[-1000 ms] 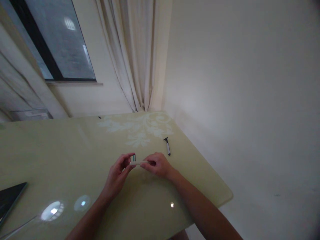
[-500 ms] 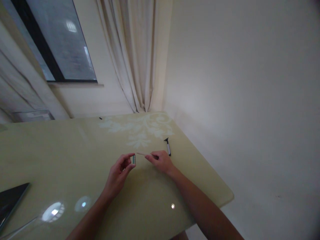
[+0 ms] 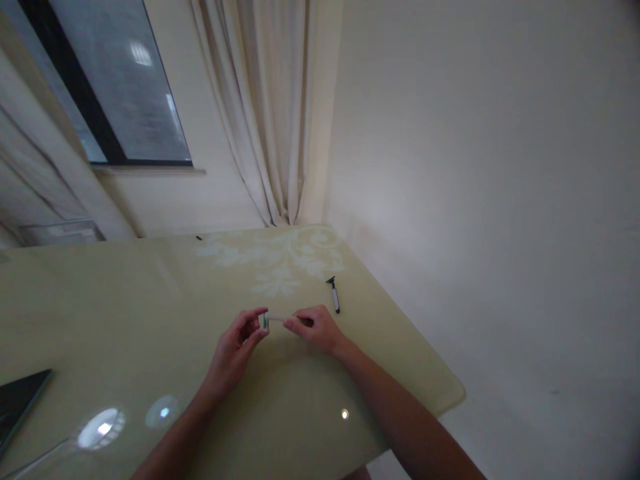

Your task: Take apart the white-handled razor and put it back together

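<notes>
Between the thumb and fingertips of my left hand (image 3: 239, 343) is a small flat green piece (image 3: 266, 320) with a dark edge, held upright on its narrow side. Its exact kind is too small to make out. My right hand (image 3: 315, 328) pinches a thin pale stick (image 3: 275, 319), which points left. The stick's far tip meets the side of the green piece, or lies just in front of it; its other end is hidden in my fingers. A black-and-grey razor (image 3: 335, 297) lies on the table just beyond my right hand.
The pale green glass table (image 3: 150, 300) ends on the right beside a bare wall (image 3: 475, 200). A dark flat device (image 3: 23, 400) and a cable (image 3: 43, 457) lie at the left. A tiny black item (image 3: 199, 238) is near the back edge, below the curtain (image 3: 280, 120).
My right hand has moved slightly left and down, bringing the stick's tip to the green piece. My left hand keeps its hold. The view has shifted slightly.
</notes>
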The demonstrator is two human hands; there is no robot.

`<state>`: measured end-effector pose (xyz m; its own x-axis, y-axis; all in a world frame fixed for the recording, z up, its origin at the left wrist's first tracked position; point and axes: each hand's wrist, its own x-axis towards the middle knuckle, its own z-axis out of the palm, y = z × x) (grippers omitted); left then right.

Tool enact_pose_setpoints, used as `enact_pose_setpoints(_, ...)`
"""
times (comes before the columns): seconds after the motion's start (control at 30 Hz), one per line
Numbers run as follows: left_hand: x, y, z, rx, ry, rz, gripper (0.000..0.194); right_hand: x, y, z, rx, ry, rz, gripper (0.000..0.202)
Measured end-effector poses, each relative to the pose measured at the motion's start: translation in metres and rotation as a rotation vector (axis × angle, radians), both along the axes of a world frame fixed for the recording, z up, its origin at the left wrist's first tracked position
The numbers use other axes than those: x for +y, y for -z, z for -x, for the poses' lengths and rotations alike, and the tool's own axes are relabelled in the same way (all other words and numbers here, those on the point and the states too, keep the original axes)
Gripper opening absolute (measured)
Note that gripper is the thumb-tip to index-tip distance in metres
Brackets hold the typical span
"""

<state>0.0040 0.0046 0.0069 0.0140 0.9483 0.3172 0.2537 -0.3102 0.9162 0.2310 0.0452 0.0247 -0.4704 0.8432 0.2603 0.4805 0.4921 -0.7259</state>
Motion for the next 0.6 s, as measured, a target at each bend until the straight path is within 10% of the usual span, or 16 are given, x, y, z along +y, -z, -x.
enact_pose_setpoints(0.6,-0.0039,-0.007,-0.0028,-0.028,-0.007,-0.011,0.039,0.0024,0.0006,-0.0024,0.012,0.114,0.017,0.057)
